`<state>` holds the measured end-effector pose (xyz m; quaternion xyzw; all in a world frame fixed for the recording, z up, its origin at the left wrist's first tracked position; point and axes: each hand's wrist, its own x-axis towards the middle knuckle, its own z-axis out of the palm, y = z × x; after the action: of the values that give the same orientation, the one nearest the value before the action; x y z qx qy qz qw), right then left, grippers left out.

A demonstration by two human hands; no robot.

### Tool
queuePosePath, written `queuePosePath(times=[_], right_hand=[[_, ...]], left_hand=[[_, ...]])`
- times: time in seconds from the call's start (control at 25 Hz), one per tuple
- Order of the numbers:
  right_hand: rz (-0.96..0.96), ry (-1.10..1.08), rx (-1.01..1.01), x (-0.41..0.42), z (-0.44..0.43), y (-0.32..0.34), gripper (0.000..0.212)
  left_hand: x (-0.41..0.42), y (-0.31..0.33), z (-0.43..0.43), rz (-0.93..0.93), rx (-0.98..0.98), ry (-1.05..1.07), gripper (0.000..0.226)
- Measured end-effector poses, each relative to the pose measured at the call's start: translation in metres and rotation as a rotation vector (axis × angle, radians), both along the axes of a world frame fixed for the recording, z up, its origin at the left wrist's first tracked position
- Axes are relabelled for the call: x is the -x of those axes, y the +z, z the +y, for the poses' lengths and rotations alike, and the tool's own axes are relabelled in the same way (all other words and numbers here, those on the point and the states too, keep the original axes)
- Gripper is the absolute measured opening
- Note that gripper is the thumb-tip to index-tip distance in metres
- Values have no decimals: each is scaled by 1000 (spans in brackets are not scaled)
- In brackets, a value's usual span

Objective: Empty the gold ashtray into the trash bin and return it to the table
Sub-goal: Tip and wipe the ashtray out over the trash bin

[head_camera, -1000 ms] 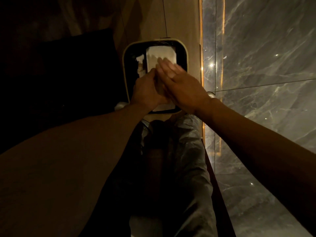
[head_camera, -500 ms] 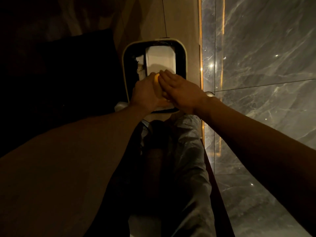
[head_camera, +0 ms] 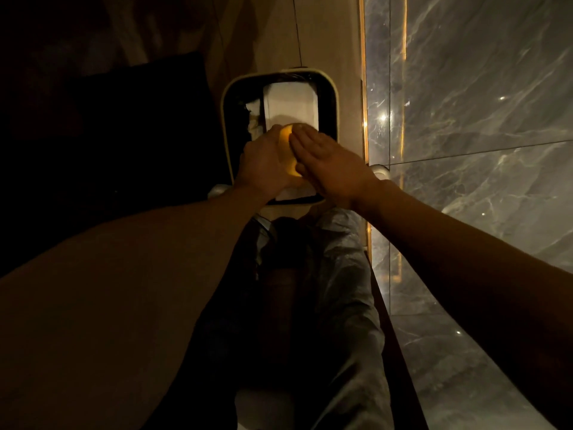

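Note:
The gold ashtray (head_camera: 286,150) shows as a narrow yellow sliver between my two hands, held on edge above the trash bin (head_camera: 225,119). My left hand (head_camera: 263,164) grips it from the left side. My right hand (head_camera: 328,161) lies flat against its right face, fingers stretched out and together. The bin is rectangular with a pale rim and dark liner; white paper (head_camera: 291,102) lies inside it. Most of the ashtray is hidden by my hands.
A grey marble wall (head_camera: 465,119) with a lit gold strip runs along the right. Beige floor (head_camera: 310,35) lies beyond the bin. A dark, unlit mass fills the left. My legs in grey trousers (head_camera: 335,290) stand below the bin.
My right hand has drawn back toward me across the ashtray, uncovering more white paper in the bin. A gold edge now shows between my hands. My left hand has stayed in place.

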<state>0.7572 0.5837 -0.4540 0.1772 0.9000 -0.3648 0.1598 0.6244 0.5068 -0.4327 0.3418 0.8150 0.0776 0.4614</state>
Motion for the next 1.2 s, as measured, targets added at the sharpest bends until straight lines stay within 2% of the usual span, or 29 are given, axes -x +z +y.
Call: queuePosePath(times=[0.16,0.28,0.44,0.56,0.68,0.72,0.84,0.88,0.96,1.08,1.2], right_hand=[[159,-168,-51,1,0,3,56],[3,-23,20,-2,-1,-2,57],[133,-187,-40,2,4,2,55],[0,-64,62,-8,3,3,56],[181,-304,-75,1,3,9,54],[167,-310,-52,3,3,9,55],[-82,-18,99,-5,5,3,57],[-62,-28,126,-6,9,-2,56],[15,-290,246,-3,16,-6,53],[-39,-722,609,-12,20,-7,42],[-45,-750,679,-22,13,-7,39]], left_hand=[[4,-2,1,22,-3,6,86],[4,-2,2,-5,42,-50,93],[5,-4,1,29,12,-41,88],[5,-3,3,56,60,-90,93],[8,-6,6,37,-16,-27,85],[9,-7,7,42,-30,-42,87],[10,-6,10,81,38,-129,97],[11,-6,9,77,49,-112,98],[16,-5,6,50,35,-71,101],[18,-5,8,35,11,-63,105],[19,-6,9,-1,76,-65,114]])
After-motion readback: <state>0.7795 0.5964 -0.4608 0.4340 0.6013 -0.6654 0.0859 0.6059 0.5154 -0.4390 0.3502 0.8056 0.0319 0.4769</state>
